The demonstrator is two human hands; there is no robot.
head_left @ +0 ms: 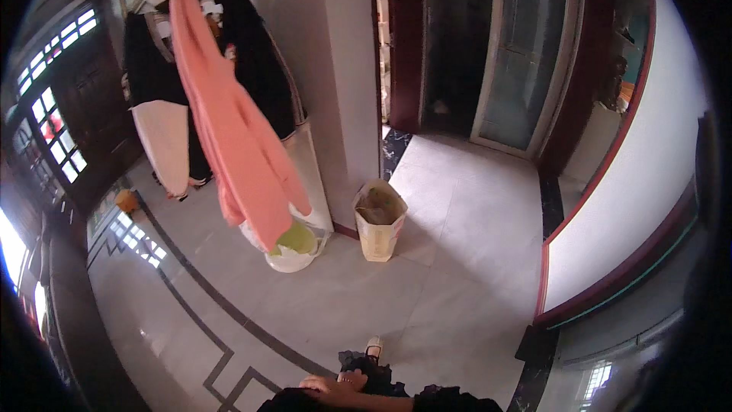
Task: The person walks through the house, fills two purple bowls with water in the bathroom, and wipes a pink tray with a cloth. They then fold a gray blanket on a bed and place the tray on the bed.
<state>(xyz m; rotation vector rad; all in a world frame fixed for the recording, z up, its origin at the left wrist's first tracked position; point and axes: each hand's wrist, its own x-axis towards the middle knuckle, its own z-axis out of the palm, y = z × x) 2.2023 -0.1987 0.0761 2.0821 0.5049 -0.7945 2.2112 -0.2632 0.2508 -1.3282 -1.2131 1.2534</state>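
Note:
At the lower edge my forearms cross in front of me. My right hand [326,391] lies over my left forearm near the wrist, with its fingers curled round it. Just beyond it shows my left hand [355,376], with a bracelet at the wrist. Its fingers are too small and dark to make out. No object is visible in either hand. Dark clothing [457,398] surrounds them, and a light shoe [374,347] stands on the floor ahead.
A paper bag [379,240] stands at the wall corner, beside a white bag [293,259] with something green. Above hang a pink garment [229,122] and dark clothes [255,53]. A sliding glass door [526,53] stands at the back, a white panel [633,160] on the right.

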